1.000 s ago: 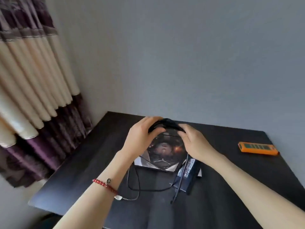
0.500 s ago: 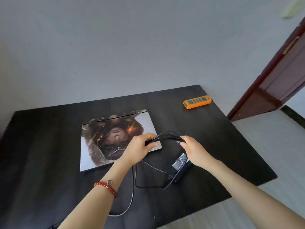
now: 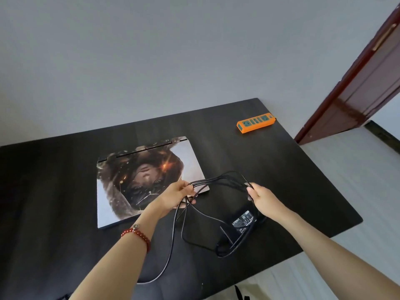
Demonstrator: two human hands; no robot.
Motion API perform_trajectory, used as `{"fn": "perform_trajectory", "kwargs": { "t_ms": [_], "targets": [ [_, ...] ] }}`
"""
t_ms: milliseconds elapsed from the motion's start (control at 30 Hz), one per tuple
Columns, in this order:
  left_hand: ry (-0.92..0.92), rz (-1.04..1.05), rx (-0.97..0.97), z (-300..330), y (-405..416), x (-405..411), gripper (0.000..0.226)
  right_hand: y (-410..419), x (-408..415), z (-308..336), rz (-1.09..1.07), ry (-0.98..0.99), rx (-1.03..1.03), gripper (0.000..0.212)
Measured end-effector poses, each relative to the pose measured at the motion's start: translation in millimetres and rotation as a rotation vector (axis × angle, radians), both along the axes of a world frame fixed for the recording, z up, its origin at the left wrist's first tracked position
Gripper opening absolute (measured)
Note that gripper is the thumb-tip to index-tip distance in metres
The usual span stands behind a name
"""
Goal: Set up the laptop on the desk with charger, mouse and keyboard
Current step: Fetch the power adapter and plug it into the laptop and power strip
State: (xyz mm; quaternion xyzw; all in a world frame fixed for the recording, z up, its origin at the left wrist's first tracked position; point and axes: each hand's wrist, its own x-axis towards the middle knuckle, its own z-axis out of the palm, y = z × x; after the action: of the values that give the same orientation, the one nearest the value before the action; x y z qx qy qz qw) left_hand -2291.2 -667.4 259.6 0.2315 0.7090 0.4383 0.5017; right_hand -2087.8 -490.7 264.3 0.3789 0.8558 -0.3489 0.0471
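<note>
Grey wall is filling the upper view, with a dark red door (image 3: 357, 83) standing at the right, and below it the black tabletop (image 3: 270, 169) is carrying everything I am working with. I am holding a bundle of charger cable (image 3: 220, 180) stretched in the air between my 2 hands, above the near right part of the tabletop. My left hand (image 3: 175, 197) is curling its fingers around 1 end of the looped strands, and my right hand (image 3: 263, 197) is pinching the other end, so both are clamped on the cable.

Under my right hand the charger brick (image 3: 243, 220) is lying on the tabletop near the right edge, label up, with slack cable curling beside it. 1 strand is trailing toward the near edge and ending there; I cannot tell what plug it carries. The laptop (image 3: 149, 180) is lying closed at the middle of the tabletop, its picture-covered lid facing up, and my left hand is hovering over its near right corner. An orange power strip (image 3: 255, 123) is sitting by the far right corner, well apart from the brick.

I am judging this as the untangling step. No mouse or keyboard is showing. Pulling the loops apart too hard could drag the brick off the right edge, or tighten the crossing strands into a knot.
</note>
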Motion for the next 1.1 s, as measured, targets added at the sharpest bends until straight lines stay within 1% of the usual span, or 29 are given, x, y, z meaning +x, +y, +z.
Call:
{"fn": "perform_trajectory", "kwargs": {
  "t_ms": [133, 200, 300, 367, 467, 533, 567, 633, 700, 733, 767, 800, 867, 933, 1000, 1033, 1100],
  "targets": [
    [0.039, -0.001, 0.026, -5, 0, 2, 0.017, 17, -10, 4, 0.004, 0.003, -0.168, 0.031],
    [0.024, -0.034, 0.020, -8, -1, 4, 0.018, 21, -15, 6, 0.008, 0.031, -0.160, 0.030],
    [-0.012, -0.023, -0.021, -10, -2, 6, 0.029, 25, -27, 6, -0.026, 0.115, -0.104, 0.029],
    [-0.022, 0.015, -0.006, -10, -1, 7, 0.027, 28, -36, 7, -0.046, 0.180, -0.059, 0.028],
    [-0.080, 0.130, -0.001, -9, 2, 3, 0.029, 38, -49, 14, 0.027, 0.216, -0.023, 0.024],
    [-0.100, 0.228, -0.004, -9, 3, -4, 0.030, 43, -54, 18, 0.078, 0.185, -0.109, 0.024],
    [-0.074, 0.242, -0.010, -10, 3, -9, 0.026, 44, -55, 19, 0.093, 0.136, -0.173, 0.024],
    [0.065, 0.190, -0.031, -11, 2, -17, 0.024, 45, -54, 16, 0.150, -0.059, -0.244, 0.027],
    [0.270, 0.088, -0.054, -9, 0, -26, 0.026, 45, -53, 11, 0.224, -0.276, -0.222, 0.029],
    [0.385, 0.032, -0.051, -6, 0, -30, 0.026, 46, -54, 10, 0.248, -0.326, -0.178, 0.030],
    [0.492, -0.007, -0.041, -2, 0, -34, 0.025, 46, -57, 10, 0.259, -0.322, -0.120, 0.031],
    [0.587, -0.021, -0.022, 4, 1, -38, 0.024, 47, -64, 12, 0.255, -0.273, -0.060, 0.031],
    [0.739, -0.005, 0.037, 18, 4, -43, 0.021, 40, -83, 22, 0.239, -0.081, 0.006, 0.033],
    [0.864, 0.011, 0.138, 35, 10, -46, 0.018, 26, -111, 36, 0.288, 0.110, 0.007, 0.034],
    [1.049, 0.003, 0.253, 49, 16, -47, 0.017, 14, -138, 50, 0.347, 0.154, -0.068, 0.034],
    [1.146, 0.011, 0.294, 55, 18, -48, 0.016, 9, -148, 56, 0.361, 0.147, -0.149, 0.034],
    [1.269, 0.075, 0.327, 63, 20, -55, 0.011, 5, -160, 64, 0.391, 0.153, -0.281, 0.033]
  ]
}}
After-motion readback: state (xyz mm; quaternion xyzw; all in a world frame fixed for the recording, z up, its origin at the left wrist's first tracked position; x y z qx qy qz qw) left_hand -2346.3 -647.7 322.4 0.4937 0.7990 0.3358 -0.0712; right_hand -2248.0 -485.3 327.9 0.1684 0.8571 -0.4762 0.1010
